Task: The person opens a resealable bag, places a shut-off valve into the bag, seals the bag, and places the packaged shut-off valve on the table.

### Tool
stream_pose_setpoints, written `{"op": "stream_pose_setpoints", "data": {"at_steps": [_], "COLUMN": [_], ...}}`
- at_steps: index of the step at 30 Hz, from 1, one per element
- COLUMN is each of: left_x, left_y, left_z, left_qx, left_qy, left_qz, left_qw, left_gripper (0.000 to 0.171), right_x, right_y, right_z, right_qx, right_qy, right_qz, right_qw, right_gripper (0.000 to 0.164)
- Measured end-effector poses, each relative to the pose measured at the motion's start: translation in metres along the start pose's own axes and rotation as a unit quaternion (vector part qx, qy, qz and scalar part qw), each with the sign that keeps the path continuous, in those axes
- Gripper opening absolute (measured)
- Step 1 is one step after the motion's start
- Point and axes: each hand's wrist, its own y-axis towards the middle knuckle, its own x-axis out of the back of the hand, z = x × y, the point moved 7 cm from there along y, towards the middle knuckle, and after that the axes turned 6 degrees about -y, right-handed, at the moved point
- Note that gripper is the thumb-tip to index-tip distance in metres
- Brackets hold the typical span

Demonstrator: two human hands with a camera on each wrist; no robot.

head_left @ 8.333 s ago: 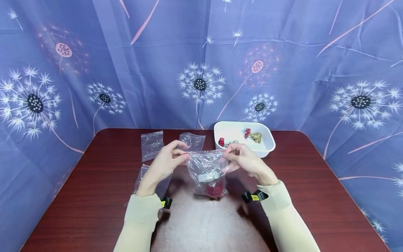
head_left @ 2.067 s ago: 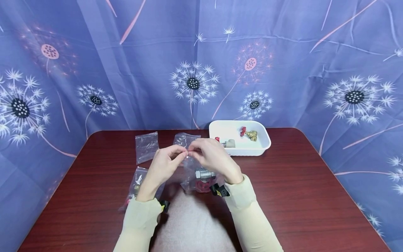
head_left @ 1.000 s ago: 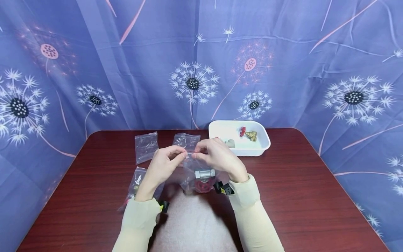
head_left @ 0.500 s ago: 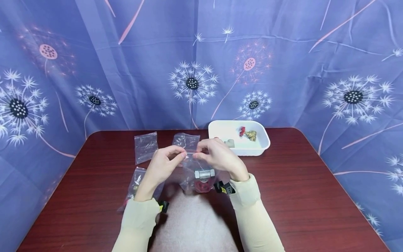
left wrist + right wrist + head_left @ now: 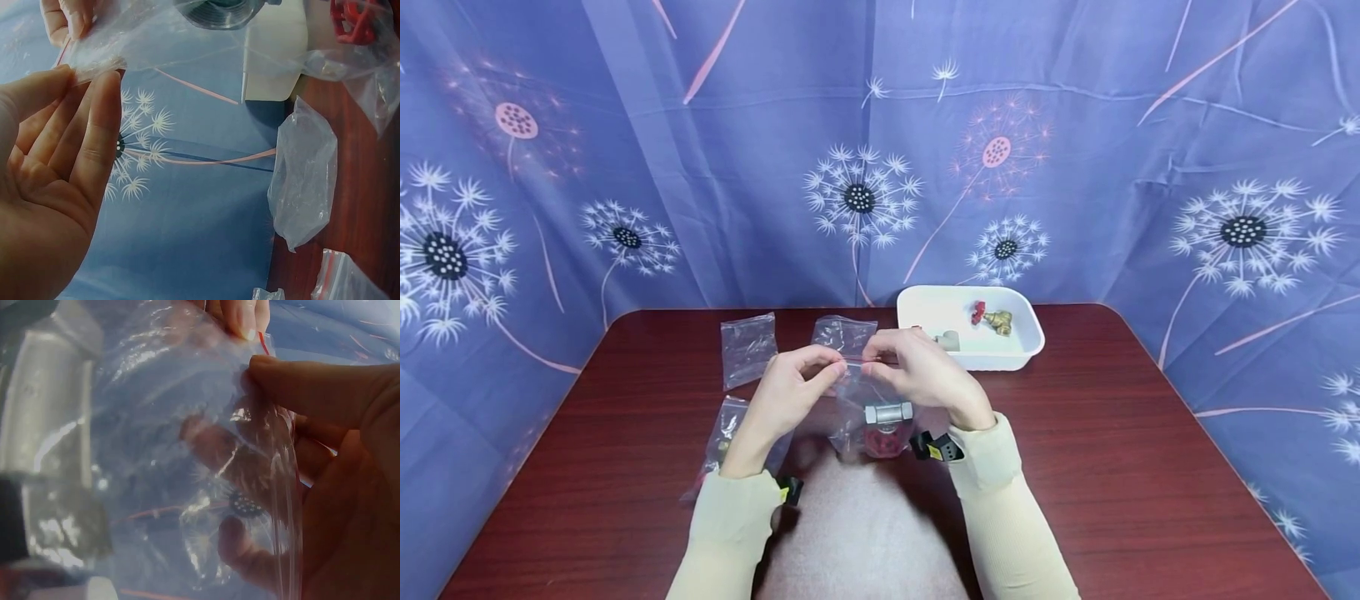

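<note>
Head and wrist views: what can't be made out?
Held bag: whether its seal is closed; head view, too small, partly behind left hand and right hand.
Near left bag: contents; head view, partly behind left hand and sleeve.
Grey fitting in tray: left part; head view, behind right hand.
Silver valve: left wrist view, cut off by top edge; right wrist view, by left edge, blurred.

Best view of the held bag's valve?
Head: it frames the valve uncropped, grey body and red wheel both. Left wrist crops it at the top edge; right wrist shows the grey body large but cropped at the left edge.
</note>
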Motion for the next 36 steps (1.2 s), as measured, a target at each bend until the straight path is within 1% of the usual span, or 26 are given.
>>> {"op": "stream_pose_setpoints", "data": {"at_steps": [3, 9, 12, 16, 20, 24, 25, 28, 31, 32, 36], "left_x": [0.0, 0.001, 0.002, 0.002, 0.002, 0.002, 0.002, 0.002, 0.003, 0.003, 0.003], "left_y": [0.0, -0.001, -0.001, 0.0, 0.0, -0.001, -0.002, -0.001, -0.001, -0.001, -0.001], "left_z": [-0.001, -0.001, 0.001, 0.002, 0.004, 0.005, 0.001, 0.001, 0.002, 0.006, 0.005], "left_qx": [0.002, 0.001, -0.001, -0.007, -0.003, 0.004, 0.007, 0.004, 0.005, 0.003, 0.004], "left_qy": [0.006, 0.004, 0.0, 0.004, 0.009, 0.004, 0.002, 0.002, 0.007, 0.009, 0.015], "left_qz": [-0.002, 0.002, 0.005, 0.007, 0.005, 0.006, 0.006, 0.006, 0.005, 0.005, 0.005], "left_qw": [1.0, 1.0, 1.0, 0.9999, 0.9999, 1.0, 1.0, 1.0, 0.9999, 0.9999, 0.9999], "left_gripper": [0.011, 0.011, 0.012, 0.014, 0.013, 0.014, 0.015, 0.016, 0.015, 0.015, 0.013], "right_x": [-0.001, 0.001, 0.002, 0.003, 0.003, 0.003, 0.003, 0.004, 0.004, 0.004, 0.005], "right_y": [0.0, -0.005, -0.006, -0.006, -0.006, -0.007, -0.007, -0.009, -0.01, -0.01, -0.01], "right_z": [-0.001, -0.01, -0.013, -0.015, -0.015, -0.016, -0.016, -0.02, -0.023, -0.023, -0.023], "right_qx": [-0.006, -0.058, -0.071, -0.062, -0.055, -0.067, -0.07, -0.075, -0.073, -0.07, -0.059], "right_qy": [0.006, 0.006, 0.002, -0.004, -0.006, -0.007, -0.009, -0.014, -0.012, -0.011, -0.009], "right_qz": [0.008, 0.041, 0.047, 0.034, 0.023, 0.031, 0.035, 0.042, 0.041, 0.037, 0.026], "right_qw": [1.0, 0.997, 0.996, 0.997, 0.998, 0.997, 0.997, 0.996, 0.996, 0.997, 0.998], "right_gripper": [0.01, 0.014, 0.019, 0.025, 0.027, 0.023, 0.021, 0.019, 0.022, 0.023, 0.029]}}
